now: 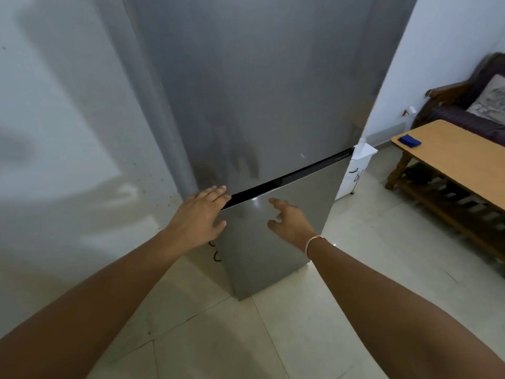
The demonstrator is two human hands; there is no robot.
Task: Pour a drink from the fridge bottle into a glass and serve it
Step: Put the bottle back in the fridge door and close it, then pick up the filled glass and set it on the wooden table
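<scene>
At the fridge (273, 105), both doors were closed, so the bottle was out of sight, presumably inside; no glass showed anywhere either. The dark seam (287, 177) between the upper and lower doors ran slantwise across the steel front, and it was there that the reach was aimed, most likely because that gap served as the grip for pulling a door open.

The left hand (200, 214) lay with fingers straight and together, tips at the left end of the seam, holding nothing; whether the fingertips had got into the gap could not be told. The right hand (289, 220) hung just in front of the lower door, fingers loosely spread and part curled, empty, seemingly apart from the metal. A thin band (311, 242) circled that wrist.

The task looked barely begun: a door had to open before anything could be poured.

To the right, well apart from the fridge, stood a wooden counter (451, 160) with a slatted shelf beneath, a likely place for serving. A small blue thing (409, 140) lay near its far corner. Beyond it sat a dark sofa (470, 110) with a pale cushion (492, 97). A white object (355, 170) stood on the tiled floor (300, 337) beside the fridge.
</scene>
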